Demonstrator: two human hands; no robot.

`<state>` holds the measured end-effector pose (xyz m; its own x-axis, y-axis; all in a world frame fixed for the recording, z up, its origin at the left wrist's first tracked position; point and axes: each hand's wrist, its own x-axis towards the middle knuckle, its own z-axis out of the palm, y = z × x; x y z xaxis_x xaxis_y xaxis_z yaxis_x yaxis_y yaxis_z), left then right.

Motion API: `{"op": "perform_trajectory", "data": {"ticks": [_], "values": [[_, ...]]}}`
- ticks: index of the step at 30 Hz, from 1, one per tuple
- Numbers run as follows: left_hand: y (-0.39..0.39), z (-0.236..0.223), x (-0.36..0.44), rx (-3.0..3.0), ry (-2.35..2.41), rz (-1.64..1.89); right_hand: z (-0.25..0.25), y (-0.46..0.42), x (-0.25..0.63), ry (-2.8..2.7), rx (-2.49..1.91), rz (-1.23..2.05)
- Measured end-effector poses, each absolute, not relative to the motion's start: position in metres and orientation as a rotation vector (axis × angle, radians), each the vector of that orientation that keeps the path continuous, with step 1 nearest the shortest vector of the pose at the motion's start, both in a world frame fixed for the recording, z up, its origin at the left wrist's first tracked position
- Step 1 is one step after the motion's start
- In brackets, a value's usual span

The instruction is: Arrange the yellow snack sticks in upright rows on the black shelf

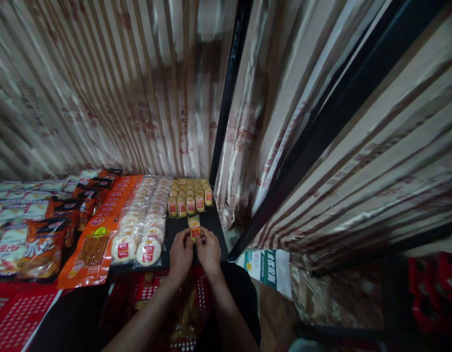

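Observation:
Between the fingers of both hands is a small yellow snack packet (194, 228) with a red and white label, held upright just above the dark shelf (177, 226). My left hand (182, 252) grips its left side and my right hand (209, 249) its right side, with fingers closed. Beyond them, similar yellow packets (190, 203) stand in several tight rows at the back right of the shelf. Left of my hands lie two rows of round white cakes in clear wrappers (148, 251), with red labels on the front ones.
Orange packs of stick snacks (96, 249), brown-orange bags (44, 249) and white bags (9, 244) fill the shelf's left. A red basket (202, 288) with yellow packets sits below my arms. Black posts (229, 93) and patterned curtains (156, 98) bound the back and right.

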<state>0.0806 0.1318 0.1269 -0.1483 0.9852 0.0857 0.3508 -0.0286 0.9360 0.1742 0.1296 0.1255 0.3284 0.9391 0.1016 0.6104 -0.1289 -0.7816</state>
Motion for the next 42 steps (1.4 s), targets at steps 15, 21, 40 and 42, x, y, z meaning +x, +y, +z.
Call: {"op": "perform_trajectory", "data": {"ticks": [15, 21, 40, 42], "values": [[0.181, 0.136, 0.109, 1.414, 1.572, 1.051, 0.135, 0.182, 0.185, -1.271, -1.918, 0.521], [0.194, 0.139, 0.123, 1.416, 1.510, 0.995, 0.118, 0.192, 0.192, -1.174, -1.806, 0.468], [0.224, 0.129, 0.140, 1.545, 1.364, 0.868, 0.084, 0.219, 0.197, -1.049, -1.753, 0.389], [0.227, 0.128, 0.140, 1.543, 1.373, 0.870, 0.082, 0.221, 0.196, -1.042, -1.734, 0.372]]}}
